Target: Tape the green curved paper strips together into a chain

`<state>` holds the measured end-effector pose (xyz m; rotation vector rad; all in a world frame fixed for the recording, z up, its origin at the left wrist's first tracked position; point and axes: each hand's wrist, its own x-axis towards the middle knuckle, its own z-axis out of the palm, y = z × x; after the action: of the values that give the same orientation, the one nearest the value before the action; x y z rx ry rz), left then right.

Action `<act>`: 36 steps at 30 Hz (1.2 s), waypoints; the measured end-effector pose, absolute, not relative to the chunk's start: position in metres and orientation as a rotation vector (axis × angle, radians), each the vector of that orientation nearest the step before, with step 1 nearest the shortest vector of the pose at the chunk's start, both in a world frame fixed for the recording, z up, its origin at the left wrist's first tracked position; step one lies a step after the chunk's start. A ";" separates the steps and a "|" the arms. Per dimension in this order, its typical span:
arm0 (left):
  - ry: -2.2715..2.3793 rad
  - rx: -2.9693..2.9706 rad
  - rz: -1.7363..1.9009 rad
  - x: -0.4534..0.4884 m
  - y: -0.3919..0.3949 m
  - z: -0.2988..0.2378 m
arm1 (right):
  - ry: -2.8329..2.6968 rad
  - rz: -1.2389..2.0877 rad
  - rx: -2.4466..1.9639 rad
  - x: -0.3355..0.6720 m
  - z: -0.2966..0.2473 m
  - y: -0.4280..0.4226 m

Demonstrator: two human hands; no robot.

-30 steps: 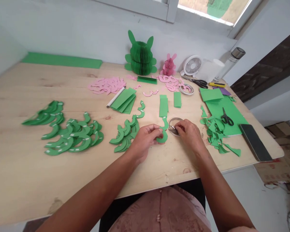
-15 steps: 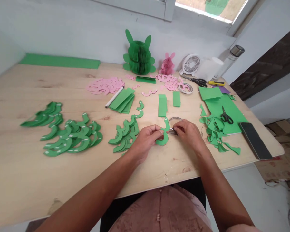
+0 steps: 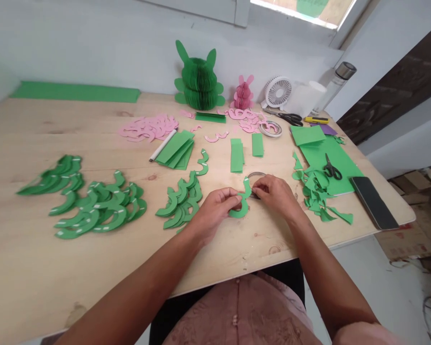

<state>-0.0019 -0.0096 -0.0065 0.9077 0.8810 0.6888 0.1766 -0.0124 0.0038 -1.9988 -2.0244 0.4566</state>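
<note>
Between the thumb and fingers of my left hand (image 3: 215, 211) is a wavy green paper cutout (image 3: 241, 209), with a small white strip at its upper tip. My right hand (image 3: 278, 194) is closed in a pinch just right of the cutout, its fingertips by the paper's edge. A roll of tape (image 3: 255, 174) shows partly behind those fingers, and the hand covers the rest of it. What exactly the right fingertips pinch is too small to make out. Left of my left hand lies a pile of similar green cutouts (image 3: 179, 201).
More green cutouts with white strips (image 3: 107, 206) lie at left. Folded green cards (image 3: 175, 148), pink cutouts (image 3: 151, 127) and another tape roll (image 3: 270, 128) sit farther back. Green scraps (image 3: 316, 189), small scissors (image 3: 332, 168) and a phone (image 3: 373, 202) are at right. A green paper figure (image 3: 200, 86) stands behind.
My right fingertips have come closer to the green cutout's edge. My left hand still holds the cutout. The whole view has shifted slightly.
</note>
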 end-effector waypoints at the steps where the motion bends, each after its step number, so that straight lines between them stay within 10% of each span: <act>1: 0.881 0.909 0.686 -0.002 -0.010 -0.007 | -2.020 0.454 -2.009 0.176 0.004 -0.012; 36: 0.877 0.879 0.663 -0.001 -0.012 -0.003 | -2.010 0.331 -2.096 0.166 0.001 -0.013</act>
<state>-0.0014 -0.0115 -0.0034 0.8789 0.8769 0.6629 0.1664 -0.0125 0.0015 -2.0964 -2.0099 0.3309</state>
